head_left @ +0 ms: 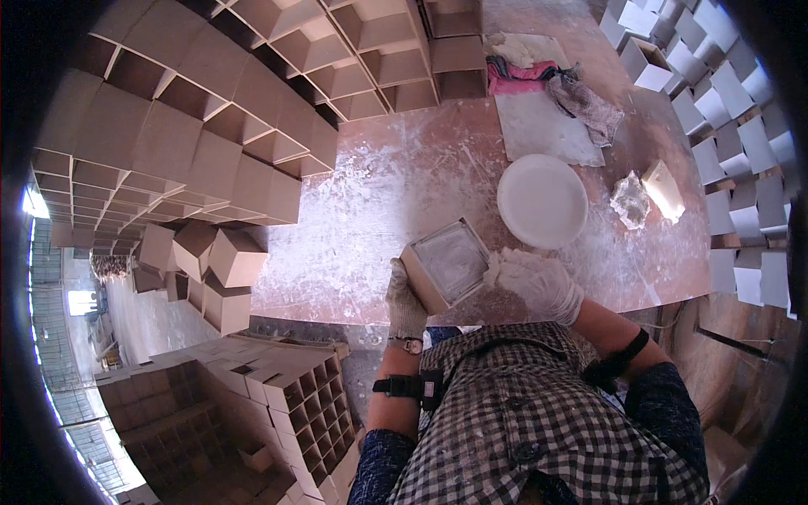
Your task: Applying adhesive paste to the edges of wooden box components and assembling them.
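An open square cardboard box (446, 263) is tilted in front of me at the near edge of the table, its inside floor smeared with white. My left hand (407, 303), in a knitted work glove, is closed around the box's left side. My right hand (543, 282), in a whitish glove, is at the box's right rim with its fingers bent together. A pale scrap seems to be under those fingertips, but I cannot make out what it is. Just beyond the right hand lies a round white plate (542, 202).
Stacked open cardboard boxes (202, 151) wall in the left and far sides. More white boxes (741, 151) line the right. Two pale, ragged chunks (646, 195) lie right of the plate. Crumpled cloths (581, 105) rest on a white sheet (539, 139). Loose boxes (210, 261) are piled left.
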`<state>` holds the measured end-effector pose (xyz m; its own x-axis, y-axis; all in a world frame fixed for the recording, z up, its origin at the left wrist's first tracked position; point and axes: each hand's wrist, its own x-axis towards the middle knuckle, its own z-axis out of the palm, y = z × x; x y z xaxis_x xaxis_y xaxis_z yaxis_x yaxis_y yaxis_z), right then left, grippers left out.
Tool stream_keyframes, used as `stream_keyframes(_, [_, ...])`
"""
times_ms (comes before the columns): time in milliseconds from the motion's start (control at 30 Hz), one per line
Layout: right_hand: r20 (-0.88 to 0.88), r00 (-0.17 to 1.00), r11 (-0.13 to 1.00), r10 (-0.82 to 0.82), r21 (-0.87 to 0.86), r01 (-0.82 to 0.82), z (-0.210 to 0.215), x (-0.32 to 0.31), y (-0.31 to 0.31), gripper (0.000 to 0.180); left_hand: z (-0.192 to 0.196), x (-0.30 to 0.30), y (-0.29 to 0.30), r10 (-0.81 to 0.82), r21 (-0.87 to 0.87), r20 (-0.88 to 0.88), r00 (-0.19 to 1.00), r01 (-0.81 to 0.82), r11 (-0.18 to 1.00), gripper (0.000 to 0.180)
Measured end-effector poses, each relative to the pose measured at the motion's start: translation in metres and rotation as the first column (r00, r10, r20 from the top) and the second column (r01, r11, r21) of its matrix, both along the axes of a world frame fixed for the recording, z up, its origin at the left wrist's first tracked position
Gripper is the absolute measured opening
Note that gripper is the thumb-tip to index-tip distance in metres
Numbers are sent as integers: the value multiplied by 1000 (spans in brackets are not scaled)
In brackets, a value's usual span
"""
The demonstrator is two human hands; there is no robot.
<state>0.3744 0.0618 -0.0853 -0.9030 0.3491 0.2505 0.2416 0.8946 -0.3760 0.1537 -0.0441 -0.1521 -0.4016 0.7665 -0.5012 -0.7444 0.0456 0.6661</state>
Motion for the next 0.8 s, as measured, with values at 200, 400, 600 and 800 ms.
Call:
stream_keyframes(200, [-408, 892, 917, -197, -399, 20, 11, -25, -9, 13, 5, 2, 1, -51, 51, 111, 993, 45, 998, 68])
stream_keyframes(400, [-225, 967, 860, 119, -464, -213, 32, -62, -27, 8, -17, -7, -10, -100, 26, -22, 995, 101, 995, 66])
stream_keyframes(600, [-282, 936, 964, 210, -102, -246, 4, -25, -19, 11, 11, 6, 3, -15, 28, 10, 1000, 14, 999, 64])
stream_keyframes(800, [-184, 982, 833, -45, -550, -65, 11, -10, 15, 16, 0, -1, -1, 3, -5, 36, 999, -3, 1000, 63])
